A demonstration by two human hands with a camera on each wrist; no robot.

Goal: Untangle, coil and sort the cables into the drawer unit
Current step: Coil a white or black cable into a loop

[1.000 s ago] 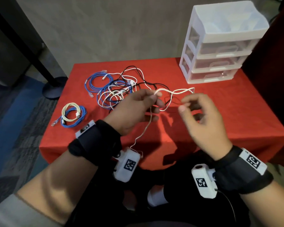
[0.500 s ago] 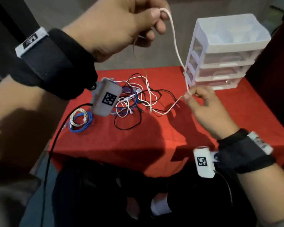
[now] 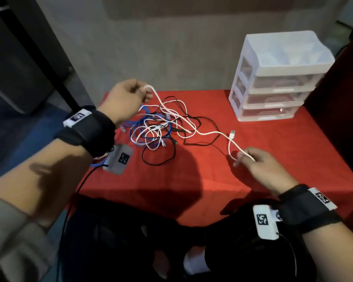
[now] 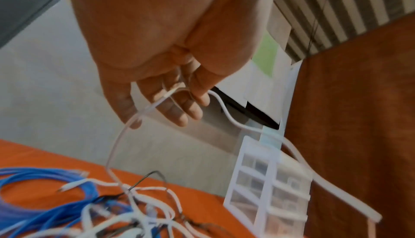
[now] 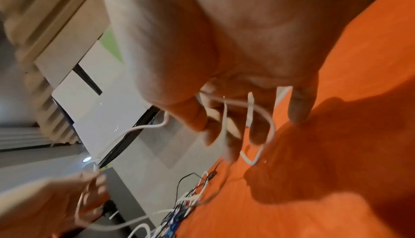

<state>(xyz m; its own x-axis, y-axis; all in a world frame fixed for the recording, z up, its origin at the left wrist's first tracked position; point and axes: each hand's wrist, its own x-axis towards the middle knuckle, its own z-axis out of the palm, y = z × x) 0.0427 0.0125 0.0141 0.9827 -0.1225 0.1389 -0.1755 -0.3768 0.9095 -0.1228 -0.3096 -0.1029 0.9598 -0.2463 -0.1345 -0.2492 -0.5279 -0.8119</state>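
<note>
A white USB cable [image 3: 204, 132] stretches between both hands above the red table [image 3: 273, 151]. My left hand [image 3: 128, 98] pinches one part of it above the tangle's far left; the left wrist view shows the cable [image 4: 226, 114] passing between thumb and fingers. My right hand [image 3: 259, 165] grips a small loop of the same cable near its USB plug [image 3: 232, 134], low at the right; the right wrist view shows that loop [image 5: 262, 128] in the fingers. A tangle of blue, white and black cables [image 3: 157, 129] lies at the table's middle. The white drawer unit [image 3: 277, 78] stands at the back right, drawers closed.
A coiled blue cable [image 3: 98, 162] peeks out under my left wrist at the table's left edge. The front and right of the red cloth lie bare. A black stand pole [image 3: 39, 55] rises from the floor at left.
My left hand came down from high up to just above the tangle. The right hand slid toward the front right, drawing the white cable out with its plug end free on the cloth.
</note>
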